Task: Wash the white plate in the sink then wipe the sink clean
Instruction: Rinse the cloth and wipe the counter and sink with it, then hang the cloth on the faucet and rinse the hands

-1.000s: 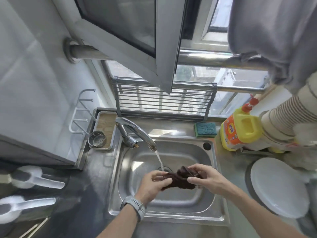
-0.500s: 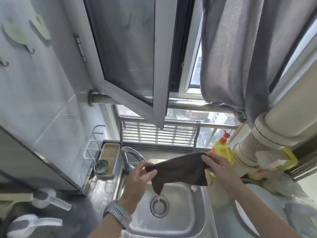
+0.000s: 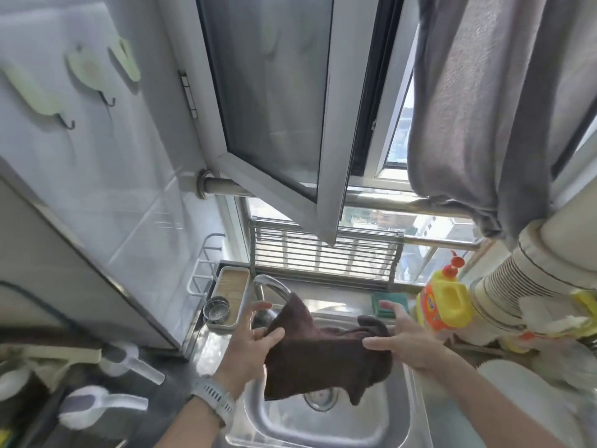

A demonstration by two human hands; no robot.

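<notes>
A dark brown cloth (image 3: 326,363) hangs spread out above the steel sink (image 3: 323,428). My left hand (image 3: 252,347) pinches its left edge, and its top corner lies over the tap (image 3: 269,286). My right hand (image 3: 403,341) holds the right edge with thumb and fingers. The cloth's lower corners dangle over the drain (image 3: 321,399). The white plate (image 3: 523,399) lies on the counter right of the sink, partly cut off by my right arm.
A yellow detergent bottle (image 3: 447,305) and a green sponge (image 3: 386,303) stand behind the sink on the right. An open window sash (image 3: 290,124) juts out overhead. A grey towel (image 3: 484,108) hangs at upper right. White scoops (image 3: 106,405) lie on the left counter.
Both hands lifted the cloth out of the basin and spread it wide; it now droops lower and drapes against the tap. The view tilted upward. No running water shows now.
</notes>
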